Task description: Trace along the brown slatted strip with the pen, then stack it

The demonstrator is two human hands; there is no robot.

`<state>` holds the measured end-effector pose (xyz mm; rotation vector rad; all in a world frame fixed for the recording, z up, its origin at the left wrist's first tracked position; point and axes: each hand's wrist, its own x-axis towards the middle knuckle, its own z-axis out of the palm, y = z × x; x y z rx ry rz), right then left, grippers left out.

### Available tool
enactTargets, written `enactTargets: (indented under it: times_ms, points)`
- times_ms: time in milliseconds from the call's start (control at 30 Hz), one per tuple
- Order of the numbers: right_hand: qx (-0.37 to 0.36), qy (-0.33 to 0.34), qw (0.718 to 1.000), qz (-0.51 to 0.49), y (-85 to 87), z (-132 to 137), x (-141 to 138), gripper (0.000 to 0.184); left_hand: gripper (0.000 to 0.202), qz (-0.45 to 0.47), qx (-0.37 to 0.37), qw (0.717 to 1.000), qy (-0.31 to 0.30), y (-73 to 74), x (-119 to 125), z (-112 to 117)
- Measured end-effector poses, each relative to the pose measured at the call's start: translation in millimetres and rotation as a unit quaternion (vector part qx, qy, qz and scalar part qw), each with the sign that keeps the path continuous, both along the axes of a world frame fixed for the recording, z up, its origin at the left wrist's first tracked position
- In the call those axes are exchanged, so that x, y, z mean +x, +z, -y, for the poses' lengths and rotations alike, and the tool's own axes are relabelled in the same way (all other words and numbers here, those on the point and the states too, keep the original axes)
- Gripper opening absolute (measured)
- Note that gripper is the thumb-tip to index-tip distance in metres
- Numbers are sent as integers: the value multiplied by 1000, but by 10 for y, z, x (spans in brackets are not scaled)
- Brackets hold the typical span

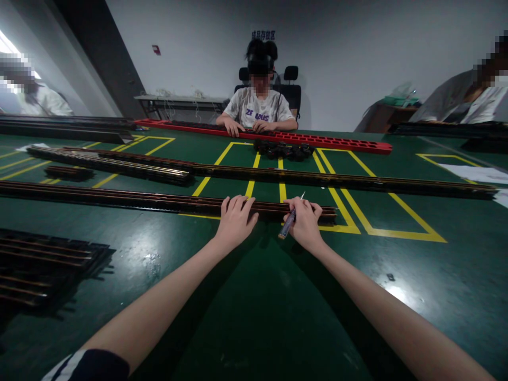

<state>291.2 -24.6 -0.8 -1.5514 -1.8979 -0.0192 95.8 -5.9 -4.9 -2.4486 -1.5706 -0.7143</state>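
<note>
A long black rail (159, 202) with copper-coloured strips lies crosswise on the green table before me. My left hand (235, 222) is laid over it, fingers slightly apart across the far edge and thumb on the near side, steadying it. Close to the rail's right end, my right hand (305, 222) is closed around a screwdriver (287, 226). Its translucent handle points back toward me, and its metal shaft sticks out past the fingers, up and to the right. Whether the right fingers also touch the rail cannot be made out.
Beyond lies another long dark rail (357, 181), with a shorter bundle (119, 163) at left. More black rails (43, 259) are near left. Across the table (246, 317), a person (260, 106) handles a red slotted tray (349, 144) beside black parts (283, 150). Other people sit left and right.
</note>
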Motion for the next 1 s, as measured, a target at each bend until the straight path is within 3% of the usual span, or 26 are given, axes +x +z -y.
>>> enactTargets:
  times_ms: [233,400,667,1000]
  points:
    - [29,-12,999,-19,-27,-3,58,28,42,-2,13,1000,4,-14,-15,-10]
    - [30,13,999,-12,-24,-2,78,23,41,-3,10,1000,7,-16,-9,-8]
    - [9,1,1000,-1,1,0,46,17,40,5,7,1000,7,-24,-7,-15]
    - [55,-2,998,14,9,29,36,22,41,4,-1,1000,6,-2,-8,1]
